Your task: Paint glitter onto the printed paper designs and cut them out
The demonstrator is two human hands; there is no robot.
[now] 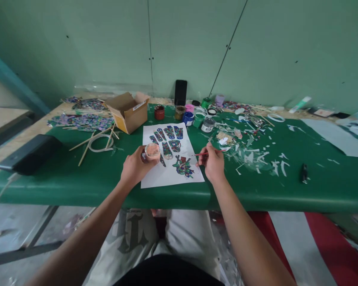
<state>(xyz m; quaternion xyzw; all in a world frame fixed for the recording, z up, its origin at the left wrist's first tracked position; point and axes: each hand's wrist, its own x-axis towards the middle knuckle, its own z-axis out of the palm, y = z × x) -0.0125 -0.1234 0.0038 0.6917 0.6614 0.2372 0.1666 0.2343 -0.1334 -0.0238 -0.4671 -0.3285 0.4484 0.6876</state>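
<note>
My left hand (136,167) is wrapped round a small open jar of peach paint (152,151), held above the left part of a white sheet (152,179). Several dark, multicoloured patterned pieces (167,150) lie on that sheet, with a larger irregular one (184,167) at its lower right. Over the sheet's right edge, my right hand (212,161) pinches a thin red-handled brush (201,153), its tip pointing left toward the sheet.
Paint jars (188,118) stand behind the sheet, near an open cardboard box (131,116) and an upright phone (180,92). Clear scraps (250,154) litter the right side. Sticks and a white ring (100,143) lie left, beside a dark device (32,153).
</note>
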